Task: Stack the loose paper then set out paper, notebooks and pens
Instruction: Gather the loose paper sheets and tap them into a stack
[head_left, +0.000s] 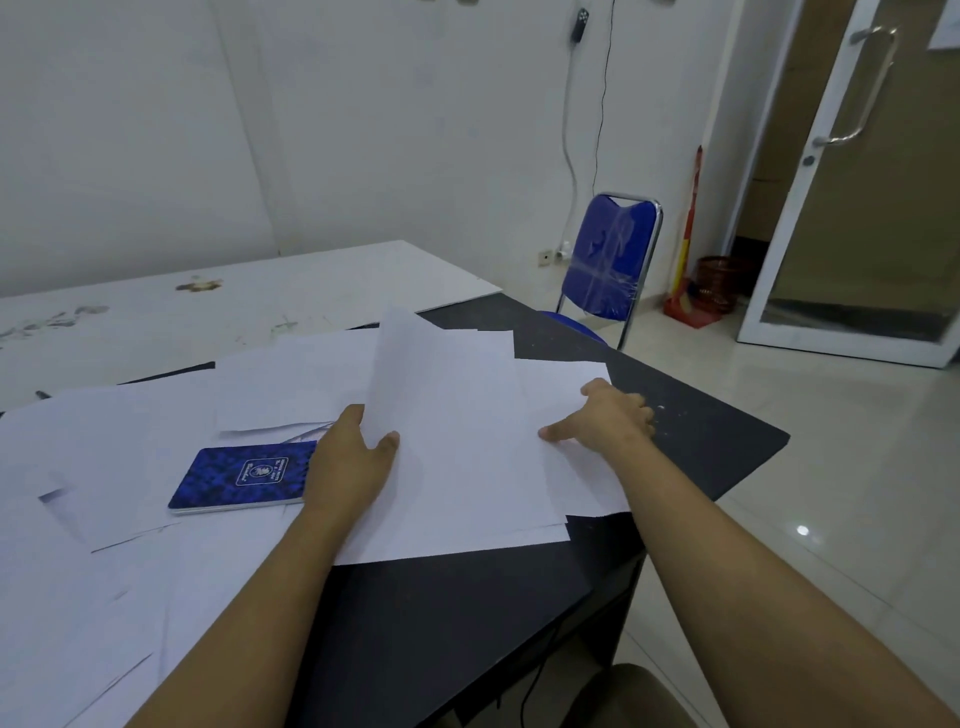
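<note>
White sheets of paper lie scattered over the dark table (467, 613). My left hand (353, 462) grips the left edge of a sheet of paper (457, 415), thumb on top, and that edge curls up off the pile. My right hand (608, 415) rests on the right side of the same pile, fingers curled over the papers' far edge and thumb pressed on top. A blue patterned notebook (244, 478) lies flat on the papers just left of my left hand. More loose sheets (83, 519) cover the table's left side.
A white board (234, 296) lies across the table's far end. A blue chair (613, 260) stands beyond the table's right corner. A glass door (857, 208) and a small basket (719, 283) are at the far right. Tiled floor lies right of the table.
</note>
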